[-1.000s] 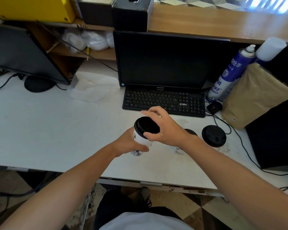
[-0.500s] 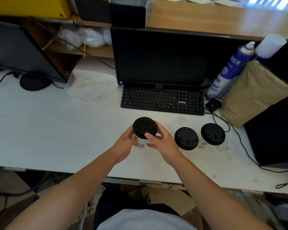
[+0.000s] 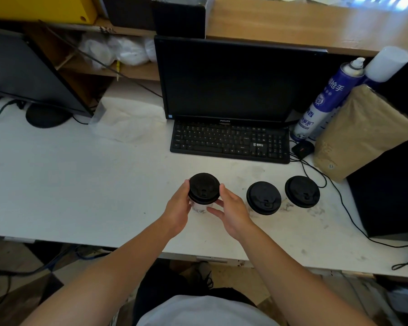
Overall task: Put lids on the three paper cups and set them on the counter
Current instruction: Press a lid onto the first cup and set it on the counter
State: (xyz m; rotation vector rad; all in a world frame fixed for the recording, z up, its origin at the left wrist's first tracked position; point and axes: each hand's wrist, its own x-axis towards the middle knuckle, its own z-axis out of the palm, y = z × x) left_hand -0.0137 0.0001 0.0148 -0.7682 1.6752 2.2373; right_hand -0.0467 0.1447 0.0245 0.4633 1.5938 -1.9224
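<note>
Three white paper cups with black lids stand in a row on the white counter. The left cup is upright between my two hands. My left hand wraps its left side, and my right hand touches its right side, thumb at the lid's rim and fingers on the cup wall. The middle lidded cup and the right lidded cup stand free, a little to the right of my right hand. My hands hide most of the left cup's body.
A black keyboard and monitor sit behind the cups. At the right are a blue spray can, a brown paper bag, a black box and cables. A second monitor is at the far left.
The left cup was held up and tilted with my right hand pressing on its lid. It now stands upright on the counter, and my right hand has slid from the top to the side.
</note>
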